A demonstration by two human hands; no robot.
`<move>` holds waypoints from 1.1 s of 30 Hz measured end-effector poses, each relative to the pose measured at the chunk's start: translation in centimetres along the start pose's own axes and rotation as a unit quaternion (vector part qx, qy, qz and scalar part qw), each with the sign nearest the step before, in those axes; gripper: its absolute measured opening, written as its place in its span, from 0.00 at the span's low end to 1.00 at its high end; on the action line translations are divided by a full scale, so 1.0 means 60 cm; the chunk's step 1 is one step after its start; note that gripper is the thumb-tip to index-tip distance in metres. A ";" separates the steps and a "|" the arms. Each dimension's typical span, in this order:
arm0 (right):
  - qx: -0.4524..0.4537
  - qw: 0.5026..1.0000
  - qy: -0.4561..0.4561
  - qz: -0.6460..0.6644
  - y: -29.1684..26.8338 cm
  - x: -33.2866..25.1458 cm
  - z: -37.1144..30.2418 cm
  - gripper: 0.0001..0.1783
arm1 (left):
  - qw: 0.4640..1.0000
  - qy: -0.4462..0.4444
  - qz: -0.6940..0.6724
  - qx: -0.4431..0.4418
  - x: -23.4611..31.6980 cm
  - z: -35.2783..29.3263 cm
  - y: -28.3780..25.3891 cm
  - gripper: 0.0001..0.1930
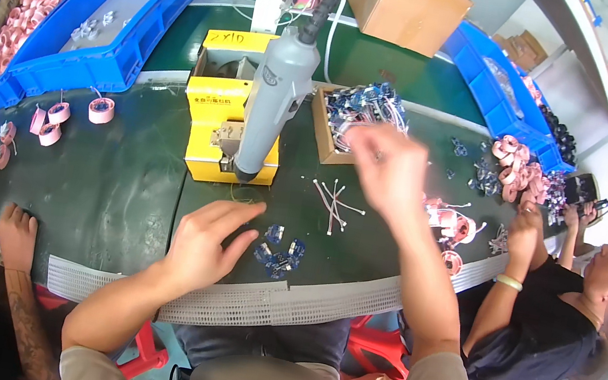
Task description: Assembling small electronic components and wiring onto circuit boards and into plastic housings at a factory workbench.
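Head: yellow stand (202, 125) beside parts box (320, 128)

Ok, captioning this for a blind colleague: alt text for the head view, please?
A person's bare left hand is near blue circuit boards on a green table; the blurred right hand is at a cardboard box of boards and wires. A grey power tool stands beyond, with other people on either side.

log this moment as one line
left hand: beside blue boards | right hand: blurred, at cardboard box | between hands: loose wires | beyond: grey tool, yellow stand
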State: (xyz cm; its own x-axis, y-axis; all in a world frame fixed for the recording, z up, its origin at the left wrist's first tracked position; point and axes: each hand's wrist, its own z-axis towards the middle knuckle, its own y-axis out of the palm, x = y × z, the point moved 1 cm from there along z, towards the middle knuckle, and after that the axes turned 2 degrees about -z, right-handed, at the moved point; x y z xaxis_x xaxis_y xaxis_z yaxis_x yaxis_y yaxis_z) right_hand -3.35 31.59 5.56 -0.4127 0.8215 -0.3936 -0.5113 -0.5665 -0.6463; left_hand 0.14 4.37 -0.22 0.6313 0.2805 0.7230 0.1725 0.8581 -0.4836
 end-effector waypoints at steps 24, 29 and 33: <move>-0.188 0.975 0.089 -0.077 0.029 0.000 -0.104 0.11 | 0.986 0.056 0.108 -0.111 -0.018 0.014 -0.010 0.14; -0.213 0.961 0.090 -0.154 0.059 0.000 -0.084 0.08 | 0.989 0.045 0.102 -0.100 -0.010 0.016 -0.014 0.17; -0.213 0.960 0.114 -0.142 0.067 -0.002 -0.090 0.07 | 0.989 0.043 0.100 -0.101 -0.007 0.015 -0.016 0.17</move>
State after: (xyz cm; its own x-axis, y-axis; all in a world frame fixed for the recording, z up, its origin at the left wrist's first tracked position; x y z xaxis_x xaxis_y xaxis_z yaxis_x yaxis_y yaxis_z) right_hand -1.25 29.56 -0.53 -0.1011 0.9592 -0.2640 -0.2046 -0.2797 -0.9380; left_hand -0.99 3.84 0.36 0.7283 0.3909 0.5628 0.1799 0.6834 -0.7075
